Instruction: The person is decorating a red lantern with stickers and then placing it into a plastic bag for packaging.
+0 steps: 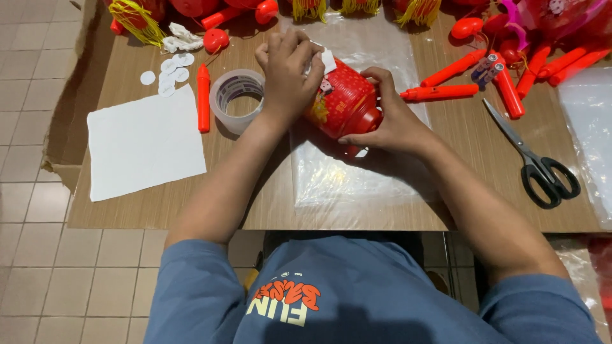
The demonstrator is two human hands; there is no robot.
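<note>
Lower frame: blue shirt, both forearms reaching up toward frame centre over a wood-grain table.

Centre: a clear plastic sheet lies under the work. Right hand is curled around the near end of a red lantern, fingers wrapped on its lower cap, thumb on the body; a firm closed hold. Left hand is bent over the lantern's upper left side, fingertips pinching a small white sticker against the surface; closed on it, palm hidden from view.

The lantern lies tilted on its side, just above centre, between the two hands and touching both.

Judgement on the step: pressing the sticker works best with the right hand keeping the lantern from rolling while the left smooths from one edge across, since the ribbed curved shell could trap creases.

Left of centre: tape roll just beside the left wrist, a red stick, white paper sheet, small white discs.

Right: black scissors, well apart.

Upper edge: more red sticks and yellow tassels.
</note>
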